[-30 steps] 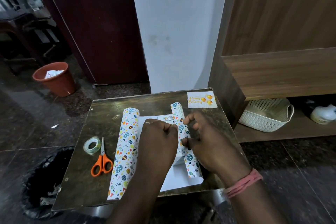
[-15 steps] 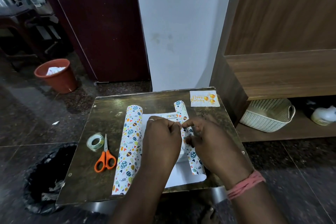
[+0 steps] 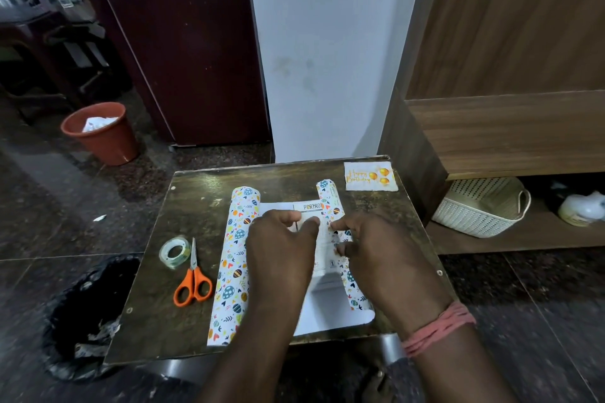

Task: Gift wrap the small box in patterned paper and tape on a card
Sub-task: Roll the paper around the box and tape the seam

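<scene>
The patterned paper (image 3: 234,258) lies white side up on the small dark table (image 3: 154,314), with both long edges curled inward. The small white box (image 3: 311,207) sits on it, between the curls, mostly hidden under my hands. My left hand (image 3: 281,245) presses down on the box top with bent fingers. My right hand (image 3: 376,249) pinches the right curled edge of the paper against the box's right side. The birthday card (image 3: 370,176) lies at the table's far right corner. A clear tape roll (image 3: 174,252) and orange scissors (image 3: 193,281) lie to the left of the paper.
A black-lined bin (image 3: 85,314) stands on the floor by the table's left front corner, and an orange bucket (image 3: 101,132) stands farther back left. A white basket (image 3: 481,209) sits on a low wooden shelf at the right. A white wall is right behind the table.
My two hands were bunched together on the right curl; now the left hand's fingers rest on the box top and the right hand has drawn slightly apart, still on the curl.
</scene>
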